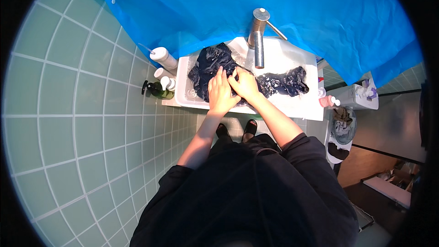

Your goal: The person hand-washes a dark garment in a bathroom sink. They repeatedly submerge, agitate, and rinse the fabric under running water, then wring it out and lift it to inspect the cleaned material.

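A wet, dark garment [279,84] is bunched up across a white sink basin [183,85], with suds and water around it. My left hand [220,92] lies on the cloth, its fingers pointing towards the back of the basin. Close beside it, my right hand [244,84] presses on the same garment with bent fingers; whether either hand grips a fold is hidden. A metal faucet [259,49] with a side lever stands at the back rim, its spout above the basin.
A green pump bottle [161,90] and white containers [164,58] line the left edge. Pink bottles [326,101] stand at the right. A blue plastic sheet [223,7] hangs behind the faucet. Farther right, a basin [349,133] holds clothes. Green wall tiles rise at the left.
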`<action>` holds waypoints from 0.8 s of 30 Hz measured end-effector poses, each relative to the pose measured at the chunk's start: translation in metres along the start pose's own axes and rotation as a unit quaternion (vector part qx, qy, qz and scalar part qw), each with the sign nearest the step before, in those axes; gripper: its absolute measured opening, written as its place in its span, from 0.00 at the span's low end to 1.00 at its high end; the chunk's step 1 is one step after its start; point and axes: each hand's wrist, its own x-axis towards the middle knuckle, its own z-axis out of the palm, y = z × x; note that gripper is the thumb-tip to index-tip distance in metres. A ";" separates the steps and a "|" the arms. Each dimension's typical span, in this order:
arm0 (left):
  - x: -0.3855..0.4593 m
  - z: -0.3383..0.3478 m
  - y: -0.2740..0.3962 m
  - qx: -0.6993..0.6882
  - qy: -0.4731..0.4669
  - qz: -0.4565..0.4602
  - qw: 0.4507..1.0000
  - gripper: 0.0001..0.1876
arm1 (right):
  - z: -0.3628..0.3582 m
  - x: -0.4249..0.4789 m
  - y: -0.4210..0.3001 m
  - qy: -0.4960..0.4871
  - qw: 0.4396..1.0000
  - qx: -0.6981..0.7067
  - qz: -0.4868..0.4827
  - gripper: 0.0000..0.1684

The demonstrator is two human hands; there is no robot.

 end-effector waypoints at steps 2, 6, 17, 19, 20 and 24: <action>0.001 -0.003 0.003 0.001 -0.021 -0.007 1.000 0.51 | 0.002 0.005 0.006 0.006 0.997 -0.069 0.035 0.20; 0.002 0.000 0.005 -0.005 -0.019 -0.008 1.000 0.50 | 0.005 0.016 0.011 0.002 0.989 -0.135 0.060 0.18; 0.001 0.001 0.011 0.003 0.024 0.020 1.000 0.48 | 0.015 0.042 0.043 0.043 0.978 -0.160 0.123 0.20; 0.004 -0.004 0.015 -0.002 0.004 0.006 1.000 0.48 | 0.021 0.042 0.065 0.064 0.987 -0.115 0.094 0.18; 0.005 -0.005 0.016 -0.005 -0.006 0.000 1.000 0.48 | 0.025 0.042 0.077 0.076 0.990 -0.092 0.079 0.17; 0.004 -0.004 0.018 0.014 -0.006 -0.012 1.000 0.46 | 0.026 0.038 0.089 0.139 0.982 0.130 0.014 0.08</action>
